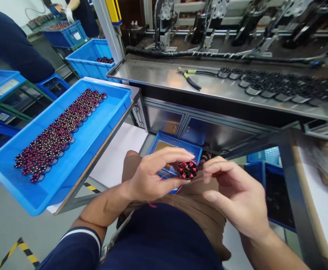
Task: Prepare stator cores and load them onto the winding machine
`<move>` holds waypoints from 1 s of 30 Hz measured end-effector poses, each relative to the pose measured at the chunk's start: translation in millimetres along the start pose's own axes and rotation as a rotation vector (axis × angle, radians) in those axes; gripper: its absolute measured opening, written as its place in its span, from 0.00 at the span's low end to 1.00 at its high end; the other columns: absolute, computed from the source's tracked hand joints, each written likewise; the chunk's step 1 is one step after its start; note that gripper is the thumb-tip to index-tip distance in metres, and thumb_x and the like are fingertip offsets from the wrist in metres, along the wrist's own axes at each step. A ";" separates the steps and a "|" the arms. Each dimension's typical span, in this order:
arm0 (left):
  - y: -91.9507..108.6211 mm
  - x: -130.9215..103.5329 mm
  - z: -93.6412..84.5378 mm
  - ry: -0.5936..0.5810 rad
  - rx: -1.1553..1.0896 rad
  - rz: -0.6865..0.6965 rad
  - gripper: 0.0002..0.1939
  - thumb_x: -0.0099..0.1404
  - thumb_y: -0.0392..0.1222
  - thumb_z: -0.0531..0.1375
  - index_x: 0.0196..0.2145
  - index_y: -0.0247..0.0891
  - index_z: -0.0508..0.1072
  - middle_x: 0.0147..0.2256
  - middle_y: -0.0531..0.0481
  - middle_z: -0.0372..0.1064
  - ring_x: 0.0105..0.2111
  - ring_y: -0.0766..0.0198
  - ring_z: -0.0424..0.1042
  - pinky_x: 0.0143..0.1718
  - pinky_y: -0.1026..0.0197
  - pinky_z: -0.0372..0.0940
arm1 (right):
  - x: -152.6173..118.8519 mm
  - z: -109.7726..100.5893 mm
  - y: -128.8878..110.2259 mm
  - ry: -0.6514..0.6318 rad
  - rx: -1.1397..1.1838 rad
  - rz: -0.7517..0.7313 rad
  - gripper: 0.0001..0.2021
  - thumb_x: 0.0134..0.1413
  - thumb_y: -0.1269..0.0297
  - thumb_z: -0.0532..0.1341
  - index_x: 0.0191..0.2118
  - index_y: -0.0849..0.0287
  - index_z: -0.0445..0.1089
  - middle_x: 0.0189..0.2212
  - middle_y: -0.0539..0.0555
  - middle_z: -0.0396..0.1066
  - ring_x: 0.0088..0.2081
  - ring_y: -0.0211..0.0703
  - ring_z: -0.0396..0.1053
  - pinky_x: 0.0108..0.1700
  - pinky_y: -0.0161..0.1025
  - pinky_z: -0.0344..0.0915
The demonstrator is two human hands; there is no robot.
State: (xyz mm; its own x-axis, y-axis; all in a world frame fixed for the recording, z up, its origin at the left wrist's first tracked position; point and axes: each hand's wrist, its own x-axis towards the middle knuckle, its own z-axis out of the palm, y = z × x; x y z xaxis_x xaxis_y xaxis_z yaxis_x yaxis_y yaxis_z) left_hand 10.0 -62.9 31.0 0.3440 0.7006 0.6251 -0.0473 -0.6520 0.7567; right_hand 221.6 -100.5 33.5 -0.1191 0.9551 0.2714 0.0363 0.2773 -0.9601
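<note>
Between the thumb and fingers of my left hand (152, 174) is a round motor stator (187, 170), black with red windings around its ring. Its face points toward my right hand, and thin red wire shows near my left palm. My right hand (235, 191) is just to the right of the stator, apart from it, with thumb and fingers spread and nothing between them. Both hands are above my lap. Below them, partly hidden by my hands, stands a blue bin (193, 145) on the floor side of the machine.
At left, a blue tray (116, 99) carries rows of wound stators (59, 131). Cutting pliers (192, 77) and many black stator cores (288, 86) lie on the steel ledge (158, 75) ahead. Winding machinery (209, 26) rises behind. A table frame (301, 180) is close on my right; co-workers are at far left.
</note>
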 end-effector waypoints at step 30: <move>3.2 -7.2 19.0 0.173 0.005 -0.012 0.23 0.53 0.32 0.73 0.48 0.36 0.76 0.42 0.42 0.78 0.42 0.60 0.79 0.42 0.63 0.76 | -14.5 46.8 23.8 0.197 0.389 0.165 0.11 0.72 0.60 0.54 0.36 0.55 0.66 0.36 0.52 0.66 0.37 0.41 0.65 0.42 0.40 0.64</move>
State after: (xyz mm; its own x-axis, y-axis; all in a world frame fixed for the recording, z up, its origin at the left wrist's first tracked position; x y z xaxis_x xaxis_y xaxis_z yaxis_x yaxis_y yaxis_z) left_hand 25.2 -75.5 25.2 0.1784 0.7475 0.6398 -0.0392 -0.6443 0.7637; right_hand 177.7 -112.6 3.6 0.0490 0.9953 0.0840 -0.3408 0.0957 -0.9353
